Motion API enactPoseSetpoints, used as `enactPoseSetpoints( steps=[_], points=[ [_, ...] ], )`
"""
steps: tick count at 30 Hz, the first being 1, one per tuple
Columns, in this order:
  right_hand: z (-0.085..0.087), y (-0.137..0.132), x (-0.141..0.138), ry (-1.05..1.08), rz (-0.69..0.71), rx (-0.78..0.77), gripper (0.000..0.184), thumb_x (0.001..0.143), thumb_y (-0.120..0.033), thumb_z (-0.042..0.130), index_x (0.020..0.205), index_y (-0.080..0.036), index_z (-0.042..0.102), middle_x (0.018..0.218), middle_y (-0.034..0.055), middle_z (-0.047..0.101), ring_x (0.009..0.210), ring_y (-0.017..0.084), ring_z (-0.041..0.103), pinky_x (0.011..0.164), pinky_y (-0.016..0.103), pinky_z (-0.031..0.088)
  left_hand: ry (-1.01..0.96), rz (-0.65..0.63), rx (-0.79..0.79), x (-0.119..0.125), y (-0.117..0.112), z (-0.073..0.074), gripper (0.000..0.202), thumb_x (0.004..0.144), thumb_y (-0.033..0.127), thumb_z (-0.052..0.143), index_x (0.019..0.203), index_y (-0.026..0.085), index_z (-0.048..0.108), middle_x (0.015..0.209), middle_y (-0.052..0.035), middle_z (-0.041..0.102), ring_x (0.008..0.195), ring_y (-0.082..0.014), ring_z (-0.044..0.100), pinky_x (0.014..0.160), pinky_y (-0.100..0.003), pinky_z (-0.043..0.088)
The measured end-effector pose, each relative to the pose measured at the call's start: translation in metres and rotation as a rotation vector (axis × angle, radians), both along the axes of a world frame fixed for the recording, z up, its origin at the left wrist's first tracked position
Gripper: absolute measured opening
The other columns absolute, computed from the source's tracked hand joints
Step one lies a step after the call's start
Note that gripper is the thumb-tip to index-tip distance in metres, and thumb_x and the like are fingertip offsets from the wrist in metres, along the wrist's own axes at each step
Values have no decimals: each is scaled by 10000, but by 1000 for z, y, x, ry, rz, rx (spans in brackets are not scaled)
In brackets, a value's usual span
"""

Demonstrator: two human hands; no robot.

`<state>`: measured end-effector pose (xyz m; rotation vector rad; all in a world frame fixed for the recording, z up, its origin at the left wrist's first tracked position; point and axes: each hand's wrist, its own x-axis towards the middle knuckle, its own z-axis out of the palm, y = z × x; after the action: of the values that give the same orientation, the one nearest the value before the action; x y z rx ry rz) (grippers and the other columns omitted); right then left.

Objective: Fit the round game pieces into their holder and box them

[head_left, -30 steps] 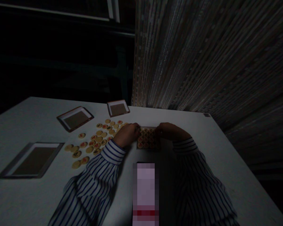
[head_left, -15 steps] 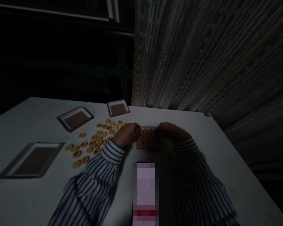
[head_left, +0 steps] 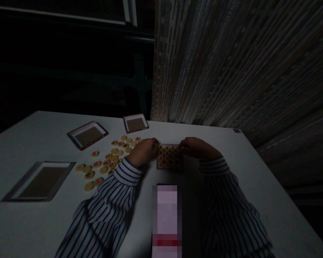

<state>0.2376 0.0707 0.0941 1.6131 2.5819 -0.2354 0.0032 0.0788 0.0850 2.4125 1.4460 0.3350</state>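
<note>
A small box [head_left: 170, 168] filled with rows of round Chinese chess pieces [head_left: 167, 158] lies flat in front of me. Black-marked pieces fill its far rows and red-marked ones its near rows. My left hand [head_left: 144, 152] is closed at the far left corner of the box, fingers bent around its edge. At the far right corner, my right hand [head_left: 197, 147] is also closed, thumb and fingers pinching the edge; the fingertips are dim and partly hidden. Many loose chess pieces [head_left: 105, 163] lie scattered left of my left hand, some face down, some behind my sleeve.
Three open trays or lids stand on the white table [head_left: 244, 200]: a large one [head_left: 71, 166] at left, one [head_left: 105, 133] behind it, and a smaller one [head_left: 136, 123] at the back. A striped curtain [head_left: 204, 64] hangs beyond the back right edge. A pixelated object [head_left: 167, 215] is nearest me.
The right hand's fingers have shifted slightly up and outward at the box corner. My left hand stays at the other corner. The whole view has drifted a little.
</note>
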Motion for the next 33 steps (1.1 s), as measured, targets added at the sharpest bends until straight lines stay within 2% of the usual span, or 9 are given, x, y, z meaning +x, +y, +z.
enactPoseSetpoints(
  steps=[5,10,13,17,21,26,29,33],
  points=[
    [19,-8,-6,-19,-93,186,250,863,-237,399,868,-147,633,861,87,656,781,168,573,661,256,350,-107,88,67,-12,0,16,335,826,221,404,1088,141,597,1041,-85,666,973,-194,604,879,-288,435],
    [31,-16,-12,44,-71,233,251,870,-244,388,876,-160,624,875,71,663,788,161,573,670,250,339,-250,175,126,-32,-4,36,315,829,275,430,1047,152,622,975,-61,683,895,-185,621,825,-274,457],
    [36,-20,-15,72,-45,260,249,869,-244,393,878,-157,626,883,75,664,799,166,572,682,250,343,-328,211,155,-45,-10,40,311,830,310,436,1012,151,631,946,-61,685,867,-189,621,786,-275,464],
    [40,-24,-21,102,-7,305,250,865,-240,404,893,-151,636,895,81,662,817,170,576,703,254,358,-419,234,153,-58,-19,34,322,830,358,440,988,149,628,912,-63,685,817,-184,622,751,-279,468],
    [39,-27,-26,139,40,329,254,862,-243,416,932,-148,641,914,81,661,852,176,577,740,265,374,-457,248,129,-63,-27,19,329,815,398,460,946,154,637,904,-64,686,818,-191,622,743,-285,470],
    [36,-28,-28,126,47,343,262,861,-259,425,957,-155,645,927,78,664,866,190,580,745,284,383,-467,249,112,-63,-33,2,313,819,386,458,960,169,634,993,-71,674,887,-190,615,800,-299,462],
    [34,-29,-29,128,45,339,267,860,-262,427,971,-154,644,947,78,665,886,195,582,754,290,389,-442,229,107,-62,-32,1,295,822,380,451,915,171,638,969,-67,676,873,-189,613,785,-297,460],
    [34,-28,-30,135,40,331,268,860,-256,429,993,-159,641,971,76,664,898,191,583,770,293,390,-367,166,137,-53,-23,9,265,817,356,457,875,170,637,889,-57,677,819,-184,609,743,-289,453]
  ],
)
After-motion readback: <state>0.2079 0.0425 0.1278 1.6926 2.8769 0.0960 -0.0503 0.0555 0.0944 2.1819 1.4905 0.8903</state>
